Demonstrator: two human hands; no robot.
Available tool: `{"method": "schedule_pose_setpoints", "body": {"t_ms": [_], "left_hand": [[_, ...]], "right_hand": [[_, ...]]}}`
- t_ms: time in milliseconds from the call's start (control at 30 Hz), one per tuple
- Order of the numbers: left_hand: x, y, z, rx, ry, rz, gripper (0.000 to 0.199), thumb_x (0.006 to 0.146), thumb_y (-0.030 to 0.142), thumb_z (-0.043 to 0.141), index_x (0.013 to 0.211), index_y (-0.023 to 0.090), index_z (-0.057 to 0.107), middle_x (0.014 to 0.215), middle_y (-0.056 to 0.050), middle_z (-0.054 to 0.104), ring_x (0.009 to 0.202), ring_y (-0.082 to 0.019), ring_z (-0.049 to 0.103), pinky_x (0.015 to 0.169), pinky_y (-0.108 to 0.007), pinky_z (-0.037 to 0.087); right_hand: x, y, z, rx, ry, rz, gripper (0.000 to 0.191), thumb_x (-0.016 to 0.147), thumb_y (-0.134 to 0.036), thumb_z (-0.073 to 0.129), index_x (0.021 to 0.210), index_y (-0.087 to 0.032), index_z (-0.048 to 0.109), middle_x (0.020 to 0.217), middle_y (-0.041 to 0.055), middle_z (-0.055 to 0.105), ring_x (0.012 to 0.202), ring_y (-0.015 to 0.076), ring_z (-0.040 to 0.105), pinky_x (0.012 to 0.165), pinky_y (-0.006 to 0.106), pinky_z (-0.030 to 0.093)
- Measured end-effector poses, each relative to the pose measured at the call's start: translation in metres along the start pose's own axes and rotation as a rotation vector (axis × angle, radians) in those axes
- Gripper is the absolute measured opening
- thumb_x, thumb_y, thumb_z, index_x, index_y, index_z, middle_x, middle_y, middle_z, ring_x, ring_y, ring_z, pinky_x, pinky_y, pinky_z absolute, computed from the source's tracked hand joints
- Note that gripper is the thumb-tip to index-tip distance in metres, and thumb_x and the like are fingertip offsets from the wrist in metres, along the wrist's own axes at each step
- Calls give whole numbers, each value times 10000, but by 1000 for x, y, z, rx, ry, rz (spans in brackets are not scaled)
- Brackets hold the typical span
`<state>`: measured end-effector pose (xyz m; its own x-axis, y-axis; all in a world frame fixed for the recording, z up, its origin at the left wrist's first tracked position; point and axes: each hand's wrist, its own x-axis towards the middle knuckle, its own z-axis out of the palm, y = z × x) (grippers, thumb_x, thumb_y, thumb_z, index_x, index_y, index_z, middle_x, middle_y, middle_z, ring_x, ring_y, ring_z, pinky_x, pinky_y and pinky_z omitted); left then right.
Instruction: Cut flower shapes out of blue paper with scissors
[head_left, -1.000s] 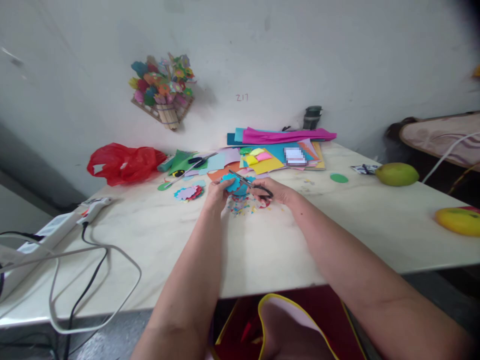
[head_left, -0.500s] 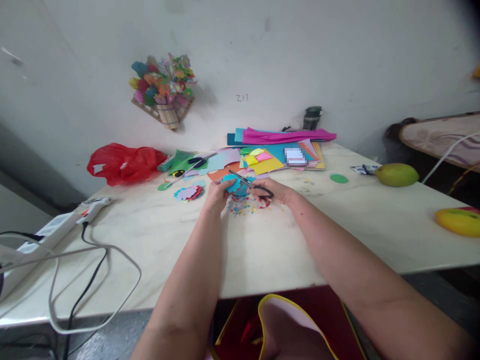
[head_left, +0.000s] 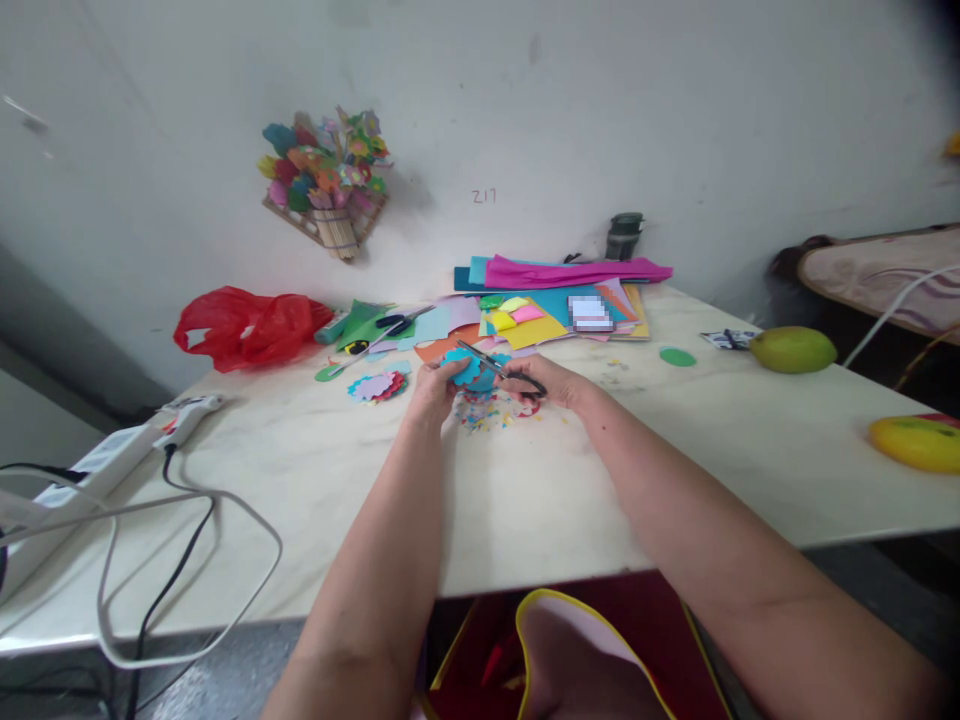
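Between the thumb and fingers of my left hand (head_left: 437, 388) is a blue paper piece (head_left: 463, 367) with a scalloped edge. My right hand (head_left: 546, 378) is closed around the dark handles of a pair of scissors (head_left: 484, 357), whose blades lie across the right side of the blue paper. Tiny coloured paper scraps (head_left: 484, 412) are scattered on the table under both hands. Left of my left hand lies a small stack of scalloped paper shapes (head_left: 377, 386), lilac on top. Part of the paper is hidden by my left fingers.
Coloured paper sheets (head_left: 551, 330) and a second pair of scissors (head_left: 397, 322) lie at the back, near a red plastic bag (head_left: 251, 328). A power strip (head_left: 101, 460) with cables takes up the left side. Mangoes (head_left: 793, 349) and a green paper circle (head_left: 678, 357) lie right.
Both hands, the blue paper and the scissors stay in nearly the same place. No clear movement shows.
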<state>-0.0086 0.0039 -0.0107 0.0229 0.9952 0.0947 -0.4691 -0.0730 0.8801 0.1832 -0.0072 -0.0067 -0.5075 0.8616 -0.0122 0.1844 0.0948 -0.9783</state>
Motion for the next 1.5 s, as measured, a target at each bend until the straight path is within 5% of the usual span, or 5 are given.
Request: {"method": "schedule_pose_setpoints", "body": {"t_ms": [433,1500], "left_hand": [[2,-2,-3,-10,-63,-17,282,475,236,850,674,134,677,696,-55,704,664,-172,665,676,-313,568],[1,-8,5,-87,57,-74,232,570,169,791,707,173,604,614,-3,647,576,-140,630,606,-275,573]], "right_hand": [[-5,-6,3,33,28,-23,334,786,-412,707,708,-149,518,539,-26,567,352,45,456,312,162,324],[7,10,5,67,69,-11,323,742,-412,739,801,-155,554,579,-37,600,360,48,469,286,158,293]]}}
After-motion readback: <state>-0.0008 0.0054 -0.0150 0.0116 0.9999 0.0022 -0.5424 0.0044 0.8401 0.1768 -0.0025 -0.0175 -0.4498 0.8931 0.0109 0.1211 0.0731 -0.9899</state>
